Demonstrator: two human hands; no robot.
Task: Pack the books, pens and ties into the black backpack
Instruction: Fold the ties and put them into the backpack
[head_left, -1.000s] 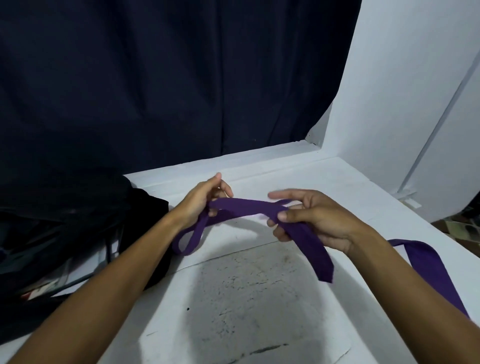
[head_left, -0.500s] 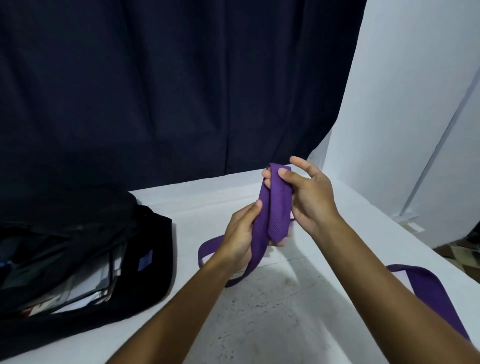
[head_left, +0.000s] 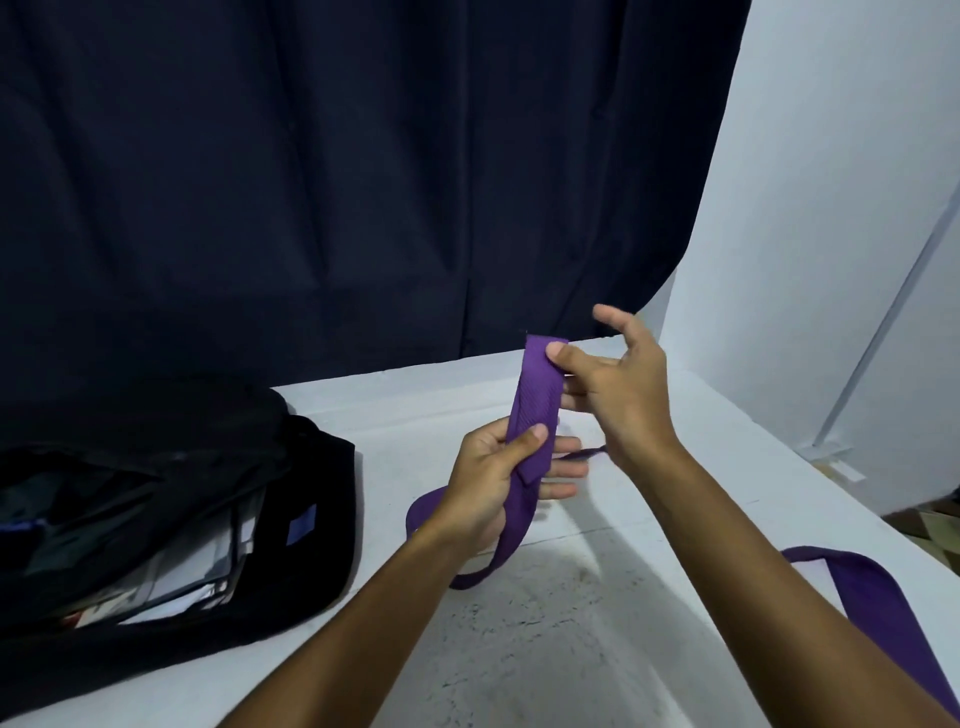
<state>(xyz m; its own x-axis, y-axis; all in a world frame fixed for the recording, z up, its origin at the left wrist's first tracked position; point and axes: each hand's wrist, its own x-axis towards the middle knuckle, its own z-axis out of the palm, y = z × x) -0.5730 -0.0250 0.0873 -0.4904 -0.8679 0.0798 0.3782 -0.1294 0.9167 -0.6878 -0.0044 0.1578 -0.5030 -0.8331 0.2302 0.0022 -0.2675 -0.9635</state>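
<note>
The backpack (head_left: 171, 525) lies on the tabletop (head_left: 545, 649) at nine o'clock, books (head_left: 208, 566) inside it. At centre, both hands hold the folded tie (head_left: 537, 395) above the tabletop; its tail trails toward four o'clock.

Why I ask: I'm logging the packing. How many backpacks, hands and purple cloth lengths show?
Black backpack: 1
Hands: 2, left hand and right hand
Purple lengths: 2, held tie and purple strip by the right arm, perhaps one tie
Total: 5
</note>
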